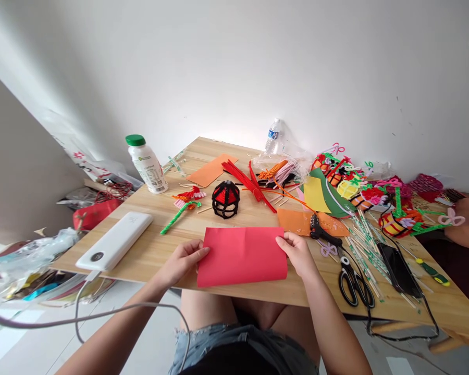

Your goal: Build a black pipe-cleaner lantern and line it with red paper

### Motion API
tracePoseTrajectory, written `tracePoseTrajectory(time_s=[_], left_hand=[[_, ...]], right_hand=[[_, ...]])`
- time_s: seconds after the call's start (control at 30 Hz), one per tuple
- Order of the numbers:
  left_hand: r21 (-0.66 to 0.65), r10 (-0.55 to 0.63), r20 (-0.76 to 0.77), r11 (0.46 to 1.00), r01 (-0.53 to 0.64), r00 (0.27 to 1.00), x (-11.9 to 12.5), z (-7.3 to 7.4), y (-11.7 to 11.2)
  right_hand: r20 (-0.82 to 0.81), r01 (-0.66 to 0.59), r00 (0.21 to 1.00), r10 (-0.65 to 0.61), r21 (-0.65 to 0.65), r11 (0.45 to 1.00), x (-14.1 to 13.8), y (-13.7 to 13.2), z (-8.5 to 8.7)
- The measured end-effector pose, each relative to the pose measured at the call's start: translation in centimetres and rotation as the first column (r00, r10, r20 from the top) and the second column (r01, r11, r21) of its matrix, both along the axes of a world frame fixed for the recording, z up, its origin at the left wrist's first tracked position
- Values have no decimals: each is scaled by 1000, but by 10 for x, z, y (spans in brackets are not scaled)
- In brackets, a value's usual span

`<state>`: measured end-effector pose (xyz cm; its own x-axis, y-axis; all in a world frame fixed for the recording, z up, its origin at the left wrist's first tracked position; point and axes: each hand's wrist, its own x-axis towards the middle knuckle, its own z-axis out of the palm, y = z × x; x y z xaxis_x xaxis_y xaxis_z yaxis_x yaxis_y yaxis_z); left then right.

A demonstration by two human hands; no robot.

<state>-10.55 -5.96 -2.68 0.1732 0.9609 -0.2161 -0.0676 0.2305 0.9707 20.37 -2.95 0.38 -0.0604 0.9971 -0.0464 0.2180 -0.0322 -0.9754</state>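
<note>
A red sheet (244, 256) was held at both sides

It was over the worktop (172, 219) near the front edge, left hand (186, 259) and right hand (299, 254) each pinching a side between thumb and fingers. Uneven pulling could have creased it. Beyond stood a black-and-red ball (225, 197), liable to be knocked if the red sheet swung forward.

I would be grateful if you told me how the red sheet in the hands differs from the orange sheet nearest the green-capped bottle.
The red sheet is held at its sides by the left hand and right hand; the orange sheet lies on the table. Red pipe cleaners overlap the orange sheet's right end, but none cover the red sheet. Both look plain and unprinted.
</note>
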Motion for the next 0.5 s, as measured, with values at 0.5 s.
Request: tracePoseTrajectory(time_s=[0.5], left_hand=[[185,121,-377,981,-53,918,4,12,55]], right_hand=[[-70,-3,998,0,-44,999,1,4,-3]])
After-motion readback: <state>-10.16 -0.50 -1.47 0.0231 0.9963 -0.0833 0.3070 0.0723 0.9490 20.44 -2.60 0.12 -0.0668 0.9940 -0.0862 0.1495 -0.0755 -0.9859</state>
